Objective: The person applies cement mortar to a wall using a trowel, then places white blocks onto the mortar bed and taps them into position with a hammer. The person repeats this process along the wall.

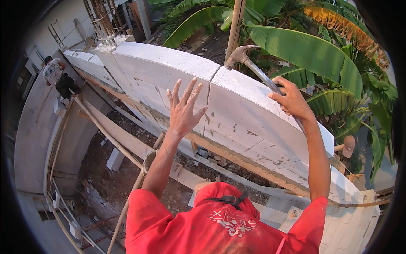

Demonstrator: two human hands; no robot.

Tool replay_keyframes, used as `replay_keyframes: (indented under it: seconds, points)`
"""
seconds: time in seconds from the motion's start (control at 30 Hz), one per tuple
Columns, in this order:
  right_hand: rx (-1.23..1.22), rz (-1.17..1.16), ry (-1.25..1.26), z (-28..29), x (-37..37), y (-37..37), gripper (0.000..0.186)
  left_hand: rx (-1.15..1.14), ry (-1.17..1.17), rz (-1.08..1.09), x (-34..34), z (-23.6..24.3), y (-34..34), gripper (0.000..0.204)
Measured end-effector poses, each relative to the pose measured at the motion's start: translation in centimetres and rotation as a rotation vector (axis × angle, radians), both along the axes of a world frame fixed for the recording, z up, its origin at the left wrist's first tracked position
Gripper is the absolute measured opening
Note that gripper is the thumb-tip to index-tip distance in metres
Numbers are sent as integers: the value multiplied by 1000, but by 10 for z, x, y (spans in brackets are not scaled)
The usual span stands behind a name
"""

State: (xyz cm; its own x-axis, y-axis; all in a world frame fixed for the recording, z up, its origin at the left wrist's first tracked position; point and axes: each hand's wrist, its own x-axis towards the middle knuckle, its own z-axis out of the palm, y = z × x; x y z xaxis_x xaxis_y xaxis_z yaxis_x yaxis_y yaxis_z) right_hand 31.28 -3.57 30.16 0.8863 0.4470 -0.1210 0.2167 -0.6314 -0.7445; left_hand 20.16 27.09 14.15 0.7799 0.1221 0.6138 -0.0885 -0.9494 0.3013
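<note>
My right hand (294, 98) is closed round the handle of a claw hammer (261, 73). The hammer's metal head is raised near the top edge of a white block wall (249, 112), by a vertical joint between two blocks. Whether it touches the block I cannot tell. My left hand (185, 110) is open, fingers spread and holding nothing, in front of the wall's face just left of that joint. It is unclear if the palm touches the wall. Grey mortar smears mark the block faces.
Bamboo poles (111, 136) and a narrow plank (122, 140) run below on the left, above rubble-strewn ground. A loose white block (115, 159) lies there. Another person (59, 76) stands far left. Banana leaves (308, 53) and an upright pole (235, 29) rise behind the wall.
</note>
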Motion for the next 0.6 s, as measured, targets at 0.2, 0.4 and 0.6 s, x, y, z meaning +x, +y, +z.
replay_keyframes:
  seconds: [0.2, 0.4, 0.6]
  points:
    - [33, 163, 22, -10, 37, 20, 25, -329, 277, 114, -71, -152, -7, 67]
    - [-20, 194, 40, -17, 53, -11, 30, -843, 1149, 249, -239, -349, -12, 56]
    - [-120, 78, 108, -22, 50, -80, 44, -469, 1656, 41, -393, -445, -18, 43]
